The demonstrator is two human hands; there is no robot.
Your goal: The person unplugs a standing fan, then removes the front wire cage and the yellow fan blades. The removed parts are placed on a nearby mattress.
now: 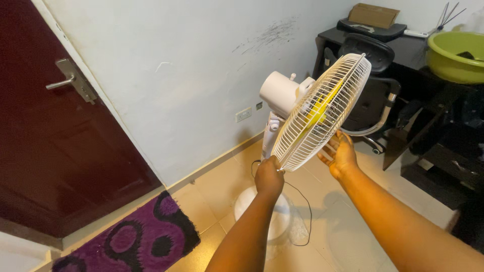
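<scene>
A white standing fan [279, 91] stands on a round white base [275, 214] near the wall. Its round wire grille [322, 111] faces right, with yellow blades behind it. My left hand [268, 176] is closed on the lower left rim of the grille. On the lower right rim rests my right hand [341, 153], fingers curled around the wire edge. A thin black cord [302, 201] runs along the floor beside the base.
A dark red door [60, 141] with a metal handle is at left, and a purple patterned rug [136, 236] lies below it. A black office chair [373, 85], a black desk [403, 48] and a green basin [456, 58] stand at right. Wall socket [243, 114] behind the fan.
</scene>
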